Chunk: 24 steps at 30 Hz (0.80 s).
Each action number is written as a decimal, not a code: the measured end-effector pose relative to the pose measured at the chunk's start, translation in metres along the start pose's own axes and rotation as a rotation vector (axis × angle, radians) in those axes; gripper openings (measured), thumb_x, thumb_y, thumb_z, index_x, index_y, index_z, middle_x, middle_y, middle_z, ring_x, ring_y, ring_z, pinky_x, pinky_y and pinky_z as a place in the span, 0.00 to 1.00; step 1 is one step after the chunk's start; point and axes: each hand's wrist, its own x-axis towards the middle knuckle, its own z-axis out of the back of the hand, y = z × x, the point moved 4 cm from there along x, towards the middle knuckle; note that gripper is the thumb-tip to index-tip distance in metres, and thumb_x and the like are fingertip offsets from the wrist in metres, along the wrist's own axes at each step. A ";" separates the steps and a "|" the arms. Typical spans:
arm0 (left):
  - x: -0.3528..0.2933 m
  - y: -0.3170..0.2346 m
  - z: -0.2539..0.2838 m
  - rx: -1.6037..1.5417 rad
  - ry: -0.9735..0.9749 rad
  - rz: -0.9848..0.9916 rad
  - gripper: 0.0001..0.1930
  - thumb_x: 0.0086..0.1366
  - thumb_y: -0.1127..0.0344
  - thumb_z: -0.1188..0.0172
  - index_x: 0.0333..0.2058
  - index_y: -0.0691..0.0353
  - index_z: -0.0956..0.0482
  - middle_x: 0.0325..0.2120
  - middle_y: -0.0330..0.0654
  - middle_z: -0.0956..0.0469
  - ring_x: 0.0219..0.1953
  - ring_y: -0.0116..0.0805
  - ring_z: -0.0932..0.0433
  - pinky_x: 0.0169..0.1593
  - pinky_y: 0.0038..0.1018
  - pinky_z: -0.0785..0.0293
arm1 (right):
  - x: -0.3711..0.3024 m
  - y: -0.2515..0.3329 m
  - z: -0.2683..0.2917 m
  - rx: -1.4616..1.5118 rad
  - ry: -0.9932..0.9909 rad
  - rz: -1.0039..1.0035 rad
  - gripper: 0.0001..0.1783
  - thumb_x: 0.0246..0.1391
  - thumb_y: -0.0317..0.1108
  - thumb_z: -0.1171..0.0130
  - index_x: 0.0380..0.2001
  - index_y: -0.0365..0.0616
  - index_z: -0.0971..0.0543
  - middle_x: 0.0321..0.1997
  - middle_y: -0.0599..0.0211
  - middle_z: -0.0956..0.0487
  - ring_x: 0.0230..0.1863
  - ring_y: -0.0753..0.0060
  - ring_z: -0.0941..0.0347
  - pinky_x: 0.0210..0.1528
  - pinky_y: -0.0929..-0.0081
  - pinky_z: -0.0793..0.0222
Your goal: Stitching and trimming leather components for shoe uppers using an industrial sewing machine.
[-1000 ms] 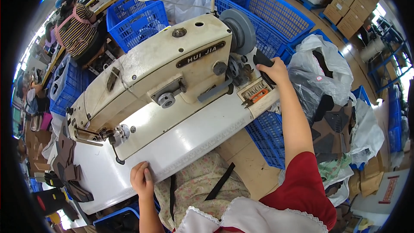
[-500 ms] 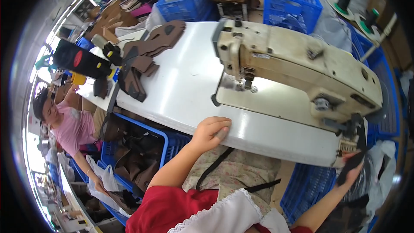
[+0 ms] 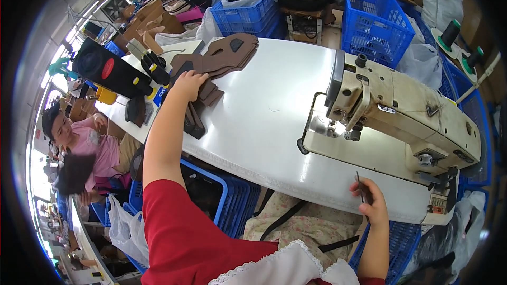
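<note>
My left hand (image 3: pixel 189 85) rests on the brown cut pieces (image 3: pixel 229 53) piled at the far left of the white sewing table (image 3: pixel 253 100). Its fingers are stretched over one piece, and part of them is hard to make out. Over the table's near right edge, my right hand (image 3: pixel 374 203) holds a thin dark piece (image 3: pixel 361 187) edge-on between thumb and fingers. Beyond that hand stands a cream sewing machine (image 3: pixel 406 108), with its lit needle area at the left end of the arm. Several brown pieces have dark patches on them.
Blue crates (image 3: pixel 375 24) stand behind the table, and another blue crate (image 3: pixel 227 200) sits below its front edge. Green thread spools (image 3: pixel 451 34) are at the right. At left, a co-worker in pink (image 3: pixel 100 148) handles a blurred dark piece (image 3: pixel 76 173).
My left hand has gone from the table's front edge to the brown pile. My right hand has moved left with its dark piece, away from the machine's right end. The view has shifted.
</note>
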 end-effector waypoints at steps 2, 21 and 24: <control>0.011 0.018 0.005 -0.060 -0.035 -0.018 0.44 0.44 0.71 0.32 0.65 0.53 0.32 0.60 0.44 0.27 0.66 0.48 0.33 0.68 0.40 0.37 | 0.000 -0.003 -0.001 0.000 -0.041 0.049 0.52 0.42 0.64 0.28 0.61 0.34 0.29 0.50 0.58 0.22 0.52 0.64 0.25 0.52 0.66 0.30; -0.214 -0.222 0.146 -1.187 -0.540 -0.084 0.43 0.48 0.46 0.25 0.58 0.67 0.29 0.47 0.56 0.21 0.52 0.53 0.21 0.56 0.40 0.26 | -0.044 0.011 -0.067 0.381 0.430 0.095 0.49 0.39 0.55 0.22 0.61 0.37 0.25 0.75 0.53 0.45 0.73 0.55 0.43 0.64 0.60 0.34; -0.214 -0.273 0.133 -1.389 -0.410 -0.009 0.44 0.46 0.46 0.24 0.57 0.68 0.29 0.50 0.57 0.22 0.53 0.54 0.21 0.56 0.41 0.26 | -0.064 -0.005 -0.053 0.445 0.375 -0.014 0.50 0.39 0.54 0.21 0.62 0.36 0.26 0.76 0.52 0.46 0.71 0.55 0.40 0.62 0.61 0.32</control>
